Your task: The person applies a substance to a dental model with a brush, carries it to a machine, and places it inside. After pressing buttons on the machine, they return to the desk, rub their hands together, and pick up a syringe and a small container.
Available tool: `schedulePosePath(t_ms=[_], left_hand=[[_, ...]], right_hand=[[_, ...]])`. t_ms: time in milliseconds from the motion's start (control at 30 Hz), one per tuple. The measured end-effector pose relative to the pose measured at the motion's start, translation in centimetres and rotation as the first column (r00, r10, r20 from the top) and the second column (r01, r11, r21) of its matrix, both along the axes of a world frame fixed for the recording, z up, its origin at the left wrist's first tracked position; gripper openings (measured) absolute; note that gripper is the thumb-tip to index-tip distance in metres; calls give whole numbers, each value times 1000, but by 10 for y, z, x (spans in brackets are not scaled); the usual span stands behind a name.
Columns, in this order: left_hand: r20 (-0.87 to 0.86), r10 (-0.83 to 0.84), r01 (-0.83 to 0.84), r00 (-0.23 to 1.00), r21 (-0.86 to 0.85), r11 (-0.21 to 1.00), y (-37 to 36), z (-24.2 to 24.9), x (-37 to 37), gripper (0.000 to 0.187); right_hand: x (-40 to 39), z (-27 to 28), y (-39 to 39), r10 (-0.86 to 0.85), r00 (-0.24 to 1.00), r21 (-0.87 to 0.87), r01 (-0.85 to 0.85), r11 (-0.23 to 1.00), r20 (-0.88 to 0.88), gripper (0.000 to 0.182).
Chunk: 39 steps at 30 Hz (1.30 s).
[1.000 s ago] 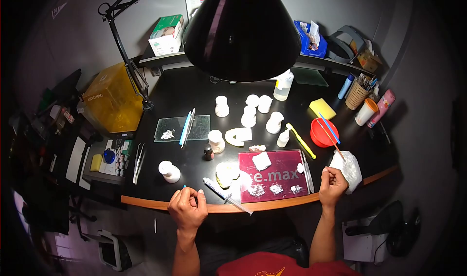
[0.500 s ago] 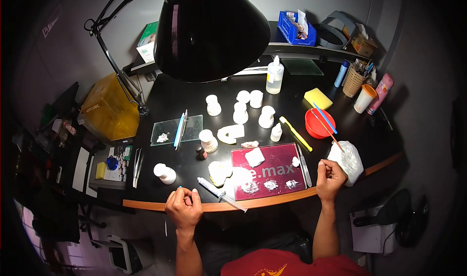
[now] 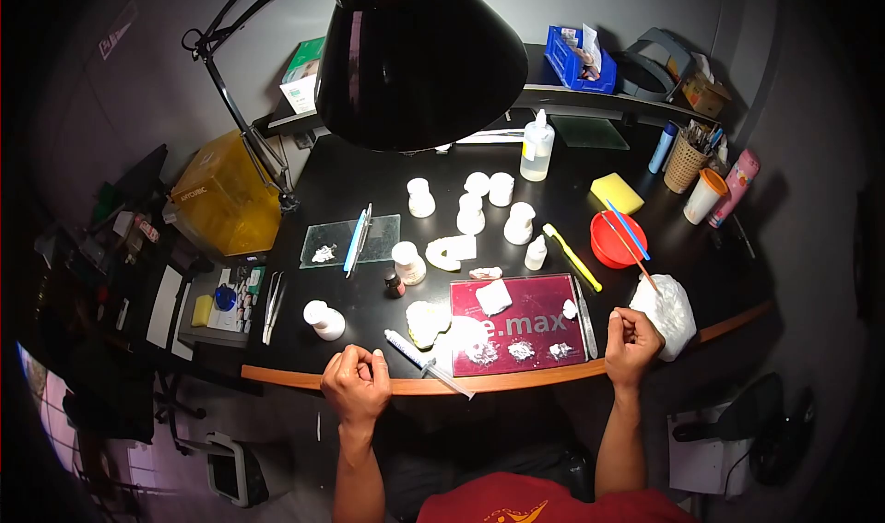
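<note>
My left hand (image 3: pixel 357 383) is closed in a fist at the table's front edge, left of a syringe (image 3: pixel 426 363). My right hand (image 3: pixel 633 346) is also closed, thumb against the curled fingers, beside a wad of white tissue (image 3: pixel 671 318). Whatever either fist holds is hidden. Between them lies a maroon board (image 3: pixel 525 357) bearing several small heaps of white powder (image 3: pixel 521 350) and a white block (image 3: pixel 494 296). A metal spatula (image 3: pixel 585 318) rests along its right side. A red bowl (image 3: pixel 608 256) has two thin sticks across it, one reaching over the tissue.
Several white bottles (image 3: pixel 409 263) stand mid-table, with a toothbrush-like yellow tool (image 3: pixel 572 258) nearby. A glass plate (image 3: pixel 323 233) is at left. A yellow sponge (image 3: pixel 616 194) and clear bottle (image 3: pixel 536 150) are farther back. A black lamp (image 3: pixel 419 71) hangs over the table.
The whole view has shifted, so the table's things appear slightly farther right. Both hands stay closed near the front edge. A small blue tip by my left fist no longer shows.
</note>
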<state>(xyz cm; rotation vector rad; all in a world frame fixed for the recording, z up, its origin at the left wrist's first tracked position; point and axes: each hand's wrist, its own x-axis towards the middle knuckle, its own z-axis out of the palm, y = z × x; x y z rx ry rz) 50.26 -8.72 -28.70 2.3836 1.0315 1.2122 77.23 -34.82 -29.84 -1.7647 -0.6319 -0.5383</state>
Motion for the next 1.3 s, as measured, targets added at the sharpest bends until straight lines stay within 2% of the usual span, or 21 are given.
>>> schedulePosePath(t_ms=[433, 533, 1033, 1300], left_hand=[[12, -13, 13, 1000, -3, 1000, 2, -2, -2, 19], [37, -26, 25, 999, 10, 1000, 3, -2, -1, 23], [66, -28, 28, 997, -3, 1000, 4, -2, -2, 24], [57, -16, 16, 998, 9, 1000, 3, -3, -1, 24]], right_hand=[[-1, 3, 2, 6, 1000, -28, -6, 1000, -19, 3], [-1, 1, 1, -5, 999, -38, 4, 999, -41, 3], [2, -8, -2, 31, 999, 26, -31, 999, -10, 4], [1, -7, -4, 13, 1000, -1, -13, 1000, 3, 4]])
